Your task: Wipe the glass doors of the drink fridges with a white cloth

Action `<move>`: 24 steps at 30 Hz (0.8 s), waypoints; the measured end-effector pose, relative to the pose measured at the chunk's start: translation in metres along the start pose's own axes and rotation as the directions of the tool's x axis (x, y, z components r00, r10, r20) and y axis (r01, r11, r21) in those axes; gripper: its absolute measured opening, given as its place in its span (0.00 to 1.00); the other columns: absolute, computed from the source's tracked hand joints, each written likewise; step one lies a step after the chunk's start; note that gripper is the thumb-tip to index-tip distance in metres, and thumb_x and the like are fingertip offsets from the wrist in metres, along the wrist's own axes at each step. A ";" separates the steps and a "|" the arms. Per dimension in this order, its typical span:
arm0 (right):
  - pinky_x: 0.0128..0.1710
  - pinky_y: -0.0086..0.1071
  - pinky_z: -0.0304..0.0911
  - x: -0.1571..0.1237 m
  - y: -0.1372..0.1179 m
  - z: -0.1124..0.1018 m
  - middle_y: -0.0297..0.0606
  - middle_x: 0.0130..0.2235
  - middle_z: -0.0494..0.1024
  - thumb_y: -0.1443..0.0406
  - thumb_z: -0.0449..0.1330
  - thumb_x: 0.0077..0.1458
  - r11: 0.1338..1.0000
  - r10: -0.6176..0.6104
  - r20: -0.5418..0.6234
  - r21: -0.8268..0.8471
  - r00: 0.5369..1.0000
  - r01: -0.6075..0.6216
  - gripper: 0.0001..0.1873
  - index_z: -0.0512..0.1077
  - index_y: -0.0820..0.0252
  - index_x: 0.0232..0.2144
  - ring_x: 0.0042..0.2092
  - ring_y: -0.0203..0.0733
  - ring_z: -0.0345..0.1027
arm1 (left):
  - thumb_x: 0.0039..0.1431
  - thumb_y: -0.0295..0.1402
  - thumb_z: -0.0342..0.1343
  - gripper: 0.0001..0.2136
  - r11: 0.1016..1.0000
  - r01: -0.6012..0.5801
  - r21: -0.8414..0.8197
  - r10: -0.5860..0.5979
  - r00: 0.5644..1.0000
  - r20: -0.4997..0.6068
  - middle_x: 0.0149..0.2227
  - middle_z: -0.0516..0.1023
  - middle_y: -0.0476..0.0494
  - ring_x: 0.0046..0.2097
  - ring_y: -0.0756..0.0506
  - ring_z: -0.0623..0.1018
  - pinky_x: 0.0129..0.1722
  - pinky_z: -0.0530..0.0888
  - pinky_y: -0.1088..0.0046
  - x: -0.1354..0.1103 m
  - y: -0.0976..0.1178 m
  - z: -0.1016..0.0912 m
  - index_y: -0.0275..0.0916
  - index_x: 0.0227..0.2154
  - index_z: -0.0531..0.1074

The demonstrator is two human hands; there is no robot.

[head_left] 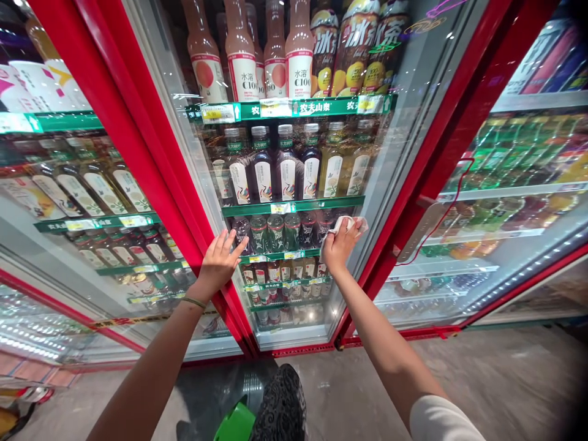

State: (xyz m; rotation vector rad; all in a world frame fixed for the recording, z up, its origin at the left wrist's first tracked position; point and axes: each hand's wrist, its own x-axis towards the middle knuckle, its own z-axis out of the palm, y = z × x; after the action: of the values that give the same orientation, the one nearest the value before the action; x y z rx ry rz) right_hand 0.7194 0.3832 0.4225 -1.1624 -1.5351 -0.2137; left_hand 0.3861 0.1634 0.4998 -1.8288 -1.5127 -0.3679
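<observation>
My left hand [220, 260] lies with fingers spread on the red door frame and the glass beside it, holding nothing. On the right side of the same glass door [294, 334], my right hand [340, 245] presses a crumpled white cloth or tissue [357, 225] to the pane. Part of the white piece shows above and beyond the fingers; the rest is hidden under the palm. Behind the glass stand rows of drink bottles [287, 168] on shelves with green price strips [294, 207].
Red door frames [184, 202] stand on both sides, with more drink coolers left and right. A metal handle plate [420, 231] with a red cord hangs at the right. Below are the grey floor [367, 392], a green object [235, 422] and my patterned dark-clothed leg [281, 404].
</observation>
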 end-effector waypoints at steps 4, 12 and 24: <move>0.69 0.68 0.36 -0.003 0.010 -0.005 0.52 0.75 0.45 0.55 0.48 0.65 0.994 -0.112 0.137 0.027 0.984 0.110 0.35 0.53 0.58 0.71 0.76 0.59 0.29 | 0.62 0.29 0.61 0.38 1.000 -0.009 0.013 0.009 1.000 -0.005 0.72 0.56 0.30 0.73 0.28 0.56 0.69 0.61 0.44 0.000 0.000 0.000 0.49 0.72 0.52; 0.68 0.70 0.38 -0.020 -0.008 0.012 0.60 0.73 0.50 0.58 0.45 0.67 1.000 -0.018 -0.058 -0.007 0.998 0.018 0.34 0.55 0.66 0.71 0.75 0.61 0.34 | 0.62 0.30 0.61 0.39 1.000 -0.013 0.016 0.013 1.000 -0.011 0.72 0.57 0.30 0.72 0.29 0.58 0.68 0.62 0.44 -0.001 -0.002 0.000 0.50 0.72 0.51; 0.68 0.70 0.40 0.004 0.031 -0.003 0.58 0.75 0.41 0.60 0.42 0.68 0.989 0.148 -0.186 0.007 0.971 -0.149 0.36 0.44 0.66 0.74 0.76 0.60 0.27 | 0.62 0.31 0.61 0.38 0.998 -0.007 -0.061 0.003 0.997 -0.078 0.73 0.55 0.35 0.72 0.28 0.59 0.68 0.62 0.44 -0.003 -0.009 0.012 0.54 0.71 0.52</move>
State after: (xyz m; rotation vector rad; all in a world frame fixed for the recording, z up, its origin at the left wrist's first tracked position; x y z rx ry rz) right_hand 0.7449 0.3985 0.4130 -1.2221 -1.2790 -0.2208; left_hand 0.3743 0.1696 0.4926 -1.8435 -1.4579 -0.4826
